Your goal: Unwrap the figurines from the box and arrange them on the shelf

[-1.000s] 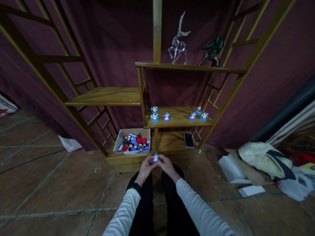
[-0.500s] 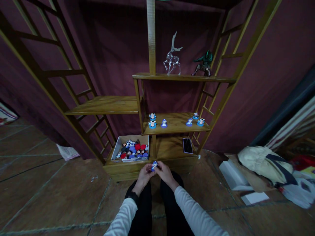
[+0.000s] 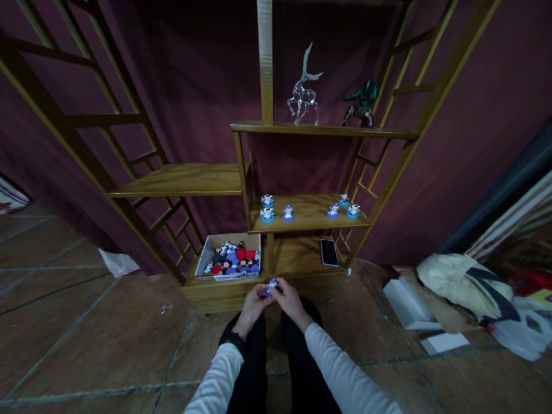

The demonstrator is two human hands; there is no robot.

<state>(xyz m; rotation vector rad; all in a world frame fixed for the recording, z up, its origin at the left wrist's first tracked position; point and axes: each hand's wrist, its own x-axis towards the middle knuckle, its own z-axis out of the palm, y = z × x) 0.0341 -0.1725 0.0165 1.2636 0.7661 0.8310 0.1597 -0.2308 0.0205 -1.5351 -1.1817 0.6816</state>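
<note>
A small purple-and-white figurine [image 3: 271,287] is held upright between my two hands, in front of the shelf unit's lower edge. My left hand [image 3: 254,301] pinches it from the left, and a dark band circles that wrist. From the right, my right hand [image 3: 288,299] grips it with fingers closed. Beyond them, a purple figurine [image 3: 288,213] stands on the middle shelf [image 3: 310,221], with blue-based figurines [image 3: 267,214] to its left. Another purple figurine [image 3: 333,211] and more blue-based ones [image 3: 353,211] stand at that shelf's right end.
An open box [image 3: 202,261] of jumbled figurines sits on the bottom shelf at left; a phone [image 3: 329,253] lies at right. Above stand a clear deer ornament [image 3: 304,98] and a dark green figure [image 3: 362,106]. A cream bag [image 3: 457,282] and white box pieces [image 3: 407,305] lie on the floor.
The view has tilted down slightly, so the shelf unit appears a little higher. Both hands still hold the figurine in nearly the same place; the shelf figurines have not moved.
</note>
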